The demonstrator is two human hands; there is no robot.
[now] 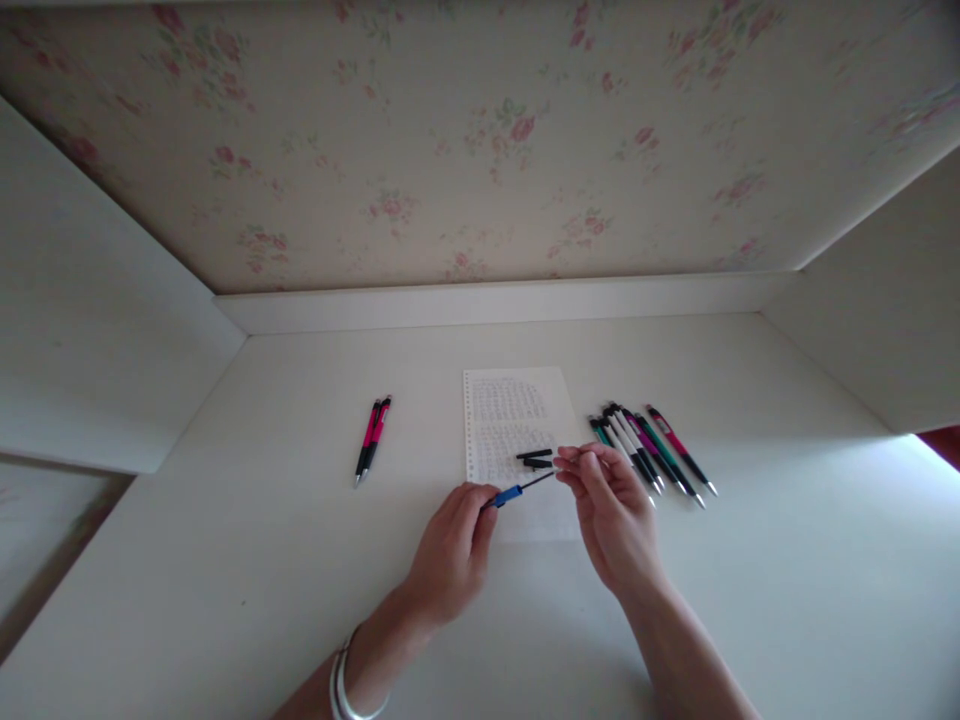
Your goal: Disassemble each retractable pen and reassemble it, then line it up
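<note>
My left hand (454,540) is closed around a blue pen (510,496), holding it above the paper. From the pen's open end a thin dark refill (537,481) sticks out to the right. My right hand (611,510) has its thumb and fingertips pinched together at the tip of that refill; what lies between them is too small to make out. Just behind the fingertips, several short black pieces (534,454) lie on a sheet of handwritten paper (510,400). The paper's lower part is partly hidden by my hands.
Two pink and black pens (373,440) lie side by side on the left of the white desk (300,580). To the right is a group of several pens (660,445) in white, green, purple and pink. White side panels and a floral wall (480,180) enclose the desk.
</note>
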